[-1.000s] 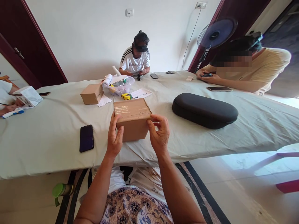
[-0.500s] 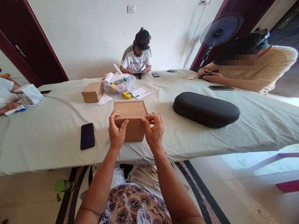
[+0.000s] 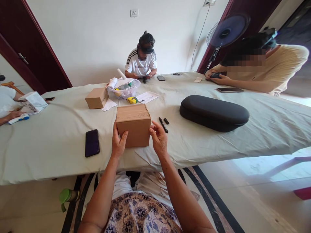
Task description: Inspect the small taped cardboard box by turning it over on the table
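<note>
Across the middle of the frame lies a long bench (image 3: 48,142) under a pale cloth. At the upper right a person in a yellow shirt (image 3: 284,69) leans on its far edge. Right of centre a black oval case (image 3: 213,111) rests on the cloth.

Next in size is the cardboard box (image 3: 133,126), which stands upright near the front edge of the bench, at the centre of the frame, with clear tape over its top. The left hand (image 3: 118,142) grasps its left side: the thumb lies on the front face and the fingers go around the corner. The right hand (image 3: 158,139) is at the lower right edge, fingers bent, their tips against the right side, so the box is held between both hands.

Behind, to the upper left, stands a smaller box (image 3: 96,98), and just beside it a clear bowl (image 3: 125,89). A dark phone (image 3: 92,143) lies flat, left of the left hand. A black marker (image 3: 163,124) lies near the right hand, its cap (image 3: 166,121) just beside it. A yellow tape measure (image 3: 131,100) sits in front of the bowl.
</note>
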